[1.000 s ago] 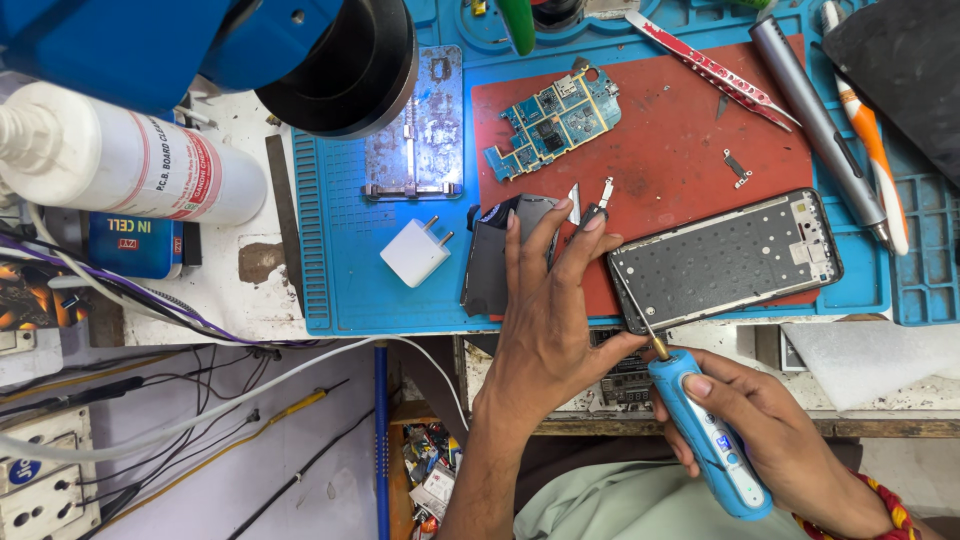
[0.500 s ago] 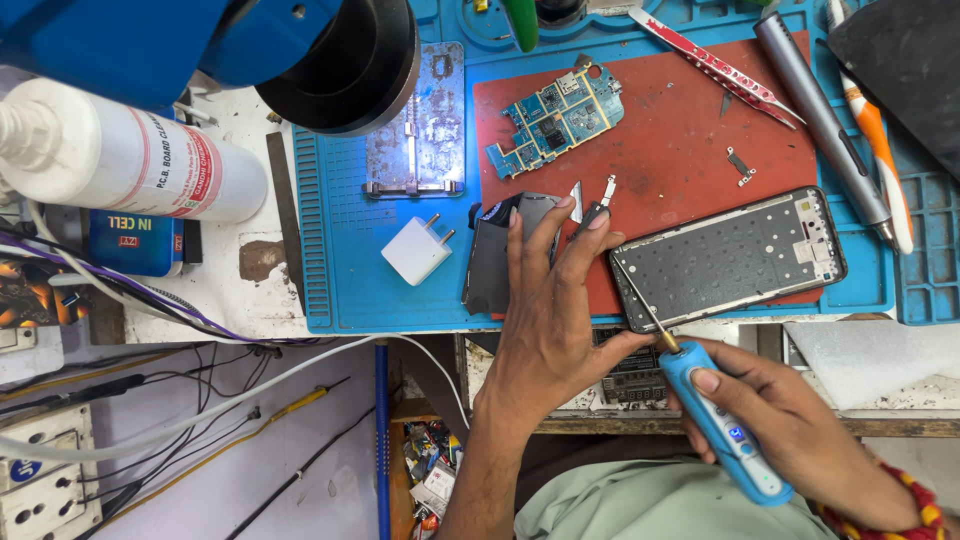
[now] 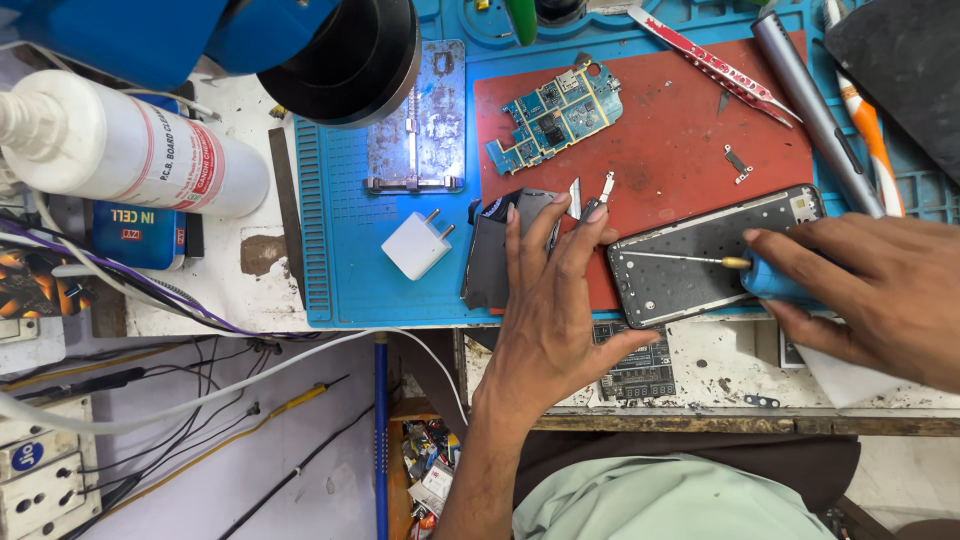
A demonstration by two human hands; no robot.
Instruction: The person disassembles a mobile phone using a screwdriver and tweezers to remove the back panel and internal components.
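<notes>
1. Hands: two. The left hand [image 3: 548, 315] lies flat with fingers spread, pressing the red mat [image 3: 680, 140] beside one phone frame [image 3: 712, 255].
2. The right hand [image 3: 870, 290] is closed around one blue screwdriver [image 3: 770, 275], its tip on the frame.
3. Around them: one circuit board [image 3: 555, 115], one white charger [image 3: 417, 245], one white bottle [image 3: 125, 150], and red tweezers [image 3: 710, 65] on the worktop [image 3: 240, 290].

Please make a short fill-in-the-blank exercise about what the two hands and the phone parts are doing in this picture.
1. The right hand holds a blue ____ over the phone frame.
2. The left hand lies flat on the ____ mat, beside the phone frame.
3. The white charger plug lies on the ____ mat.
4. The circuit board is coloured ____.

Missing words: screwdriver; red; blue; blue
</notes>
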